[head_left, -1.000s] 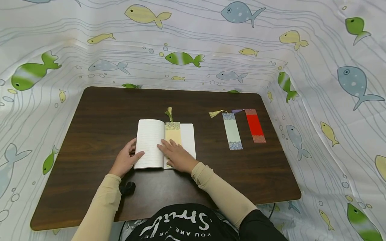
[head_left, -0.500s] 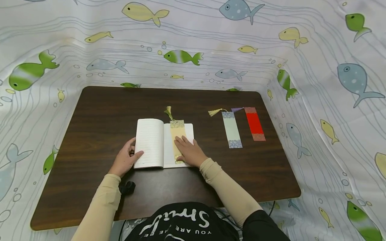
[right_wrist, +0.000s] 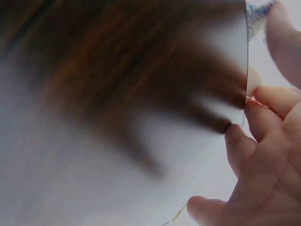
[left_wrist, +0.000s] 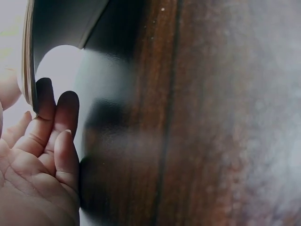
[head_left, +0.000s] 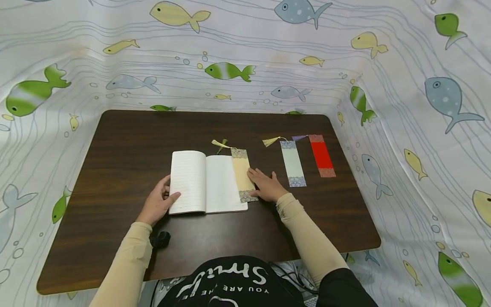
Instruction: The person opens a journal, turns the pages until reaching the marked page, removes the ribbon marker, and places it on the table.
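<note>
An open notebook [head_left: 188, 183] with a lined left page lies on the brown table. My left hand [head_left: 158, 202] holds its left edge, thumb on the page and fingers under the cover. In the left wrist view, fingertips of the left hand [left_wrist: 42, 146] show behind the dark cover. A yellow bookmark [head_left: 240, 168] with a pale tassel overlaps the right page's outer edge. My right hand [head_left: 266, 186] has its fingertips and thumb at the bookmark's right side. In the right wrist view, the right hand [right_wrist: 273, 150] touches the glossy tabletop, the bookmark's patterned end [right_wrist: 256, 18] near it.
A pale green bookmark [head_left: 293, 164] with a yellow tassel lies to the right, and a red bookmark [head_left: 322, 155] with a purple tassel beyond it. A dark green tassel [head_left: 222, 146] pokes out above the notebook. Fish-patterned cloth [head_left: 245, 47] surrounds the table.
My right hand has slid right, and the yellow bookmark has moved with it from the notebook's middle to over the right page's edge. The left hand keeps its hold on the notebook.
</note>
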`<state>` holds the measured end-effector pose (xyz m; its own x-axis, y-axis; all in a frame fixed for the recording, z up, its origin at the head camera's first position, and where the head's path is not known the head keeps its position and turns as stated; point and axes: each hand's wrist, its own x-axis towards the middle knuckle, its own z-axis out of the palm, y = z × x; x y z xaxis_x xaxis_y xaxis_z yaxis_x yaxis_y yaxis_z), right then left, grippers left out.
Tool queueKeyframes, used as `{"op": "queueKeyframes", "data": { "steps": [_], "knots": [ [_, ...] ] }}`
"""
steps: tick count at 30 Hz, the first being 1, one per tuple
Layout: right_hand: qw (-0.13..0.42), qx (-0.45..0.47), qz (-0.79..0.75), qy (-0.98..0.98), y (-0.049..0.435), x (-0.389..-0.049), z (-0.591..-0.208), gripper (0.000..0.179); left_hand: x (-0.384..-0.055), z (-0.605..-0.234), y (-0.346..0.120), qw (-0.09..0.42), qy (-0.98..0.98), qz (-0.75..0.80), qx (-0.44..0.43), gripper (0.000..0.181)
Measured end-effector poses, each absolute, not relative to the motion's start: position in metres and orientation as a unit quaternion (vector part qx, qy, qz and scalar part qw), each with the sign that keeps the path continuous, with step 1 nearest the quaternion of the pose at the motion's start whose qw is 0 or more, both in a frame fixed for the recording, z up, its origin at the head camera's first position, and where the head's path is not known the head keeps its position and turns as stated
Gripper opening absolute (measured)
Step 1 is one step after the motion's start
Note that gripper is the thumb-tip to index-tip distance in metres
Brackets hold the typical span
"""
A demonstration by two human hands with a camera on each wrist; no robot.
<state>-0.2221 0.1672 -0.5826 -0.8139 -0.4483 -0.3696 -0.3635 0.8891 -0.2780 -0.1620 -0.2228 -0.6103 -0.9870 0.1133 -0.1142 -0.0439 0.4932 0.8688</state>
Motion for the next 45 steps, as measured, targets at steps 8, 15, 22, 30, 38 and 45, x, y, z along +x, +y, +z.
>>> {"op": "queueKeyframes", "data": {
  "steps": [8,15,22,30,38,45],
  "knots": [
    [0.173,-0.212,-0.091,0.958,0.147,-0.221,-0.581,0.093,-0.159,-0.61,-0.225,0.075,0.864,0.498,0.016,0.077],
    [0.125,-0.277,-0.019,0.953,0.136,-0.219,-0.58,0.079,-0.157,-0.612,-0.225,0.079,0.863,0.498,0.014,0.077],
    [0.144,-0.301,-0.009,0.943,0.144,-0.22,-0.576,0.078,-0.158,-0.613,-0.225,0.075,0.861,0.503,0.021,0.077],
    [0.149,-0.303,-0.007,0.941,0.146,-0.221,-0.575,0.078,-0.159,-0.614,-0.226,0.069,0.866,0.496,0.02,0.078],
    [0.152,-0.288,0.023,0.945,0.166,-0.223,-0.578,0.084,-0.163,-0.614,-0.223,0.073,0.864,0.498,0.029,0.079],
    [0.146,-0.268,0.035,0.952,0.183,-0.219,-0.571,0.076,-0.164,-0.612,-0.222,0.076,0.87,0.487,0.027,0.079]
  ]
}}
